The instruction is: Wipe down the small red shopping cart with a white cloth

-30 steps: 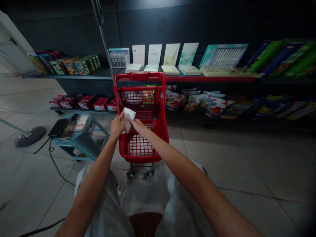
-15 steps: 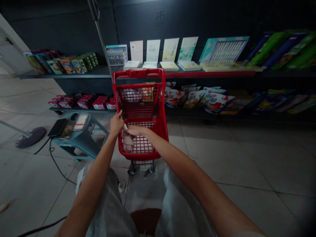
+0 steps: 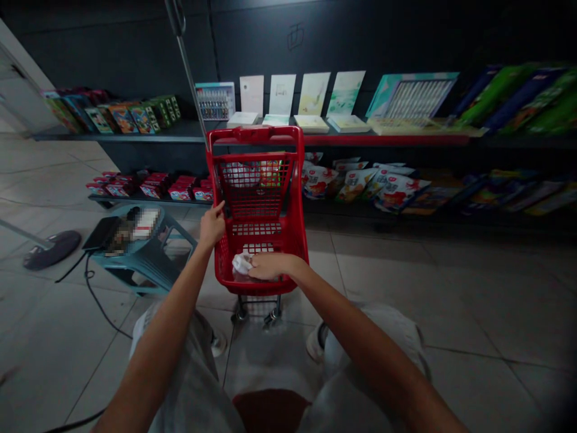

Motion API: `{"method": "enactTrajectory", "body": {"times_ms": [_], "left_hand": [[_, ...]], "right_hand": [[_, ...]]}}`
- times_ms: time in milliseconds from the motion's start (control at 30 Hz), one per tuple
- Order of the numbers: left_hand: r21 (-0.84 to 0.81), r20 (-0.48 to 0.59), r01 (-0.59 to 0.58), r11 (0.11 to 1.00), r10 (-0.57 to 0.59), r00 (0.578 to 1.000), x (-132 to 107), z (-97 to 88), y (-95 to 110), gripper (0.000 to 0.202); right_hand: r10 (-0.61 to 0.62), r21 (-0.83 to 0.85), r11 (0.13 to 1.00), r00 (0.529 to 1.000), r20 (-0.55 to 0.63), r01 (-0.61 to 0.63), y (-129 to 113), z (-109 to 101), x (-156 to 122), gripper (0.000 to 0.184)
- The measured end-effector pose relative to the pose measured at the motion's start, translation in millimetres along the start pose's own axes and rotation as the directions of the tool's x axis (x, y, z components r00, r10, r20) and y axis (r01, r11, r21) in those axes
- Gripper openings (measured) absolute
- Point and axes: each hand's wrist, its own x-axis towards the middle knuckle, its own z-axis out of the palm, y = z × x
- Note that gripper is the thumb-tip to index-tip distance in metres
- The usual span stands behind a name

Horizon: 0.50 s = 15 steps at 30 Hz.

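A small red shopping cart (image 3: 295, 210) with a grid basket stands in front of me. My left hand (image 3: 213, 225) is closed on the left rim of its basket, the index finger pointing forward along the side. Inside the basket, near its front edge, my right hand (image 3: 270, 266) grips a crumpled white cloth (image 3: 242, 263). The cloth lies against the grid of the basket, and part of it is covered by my fingers.
Behind the cart runs a dark shelf (image 3: 338, 139) with books, boxes and snack bags (image 3: 396, 191). On the left stands a blue-grey stool (image 3: 148, 264) with a black device on it, its cable (image 3: 97, 304) trailing across the floor. A round stand base (image 3: 53, 249) is farther left.
My right hand has moved with the cloth from the basket's left side toward its front middle. The left hand stays on the rim. My right leg has shifted outward.
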Motion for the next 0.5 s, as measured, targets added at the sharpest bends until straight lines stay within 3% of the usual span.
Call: {"method": "enactTrajectory", "body": {"times_ms": [200, 267, 367, 500], "left_hand": [[-0.036, 0.009, -0.053, 0.998, 0.054, 0.999, 11.4, -1.8, -5.7, 0.053], [0.010, -0.032, -0.060, 0.998, 0.060, 0.998, 8.2, -8.1, -3.2, 0.051], [0.148, -0.128, -0.060, 0.987, 0.079, 0.989, -13.3, -17.8, 4.8, 0.047], [0.262, -0.049, -0.126, 0.957, 0.143, 0.988, -56.9, -17.0, 13.1, 0.045]], "right_hand": [[0.086, -0.070, 0.994, 0.996, -0.031, -0.088, 6.1, -14.8, -32.2, 0.032], [0.083, -0.066, 0.994, 0.996, -0.044, -0.086, 2.3, -13.7, -37.4, 0.035], [0.061, -0.070, 0.995, 0.995, -0.079, -0.067, -2.3, -9.9, -35.2, 0.047], [0.010, -0.109, 0.993, 0.975, -0.221, -0.035, -0.3, -7.8, -22.4, 0.049]]}}
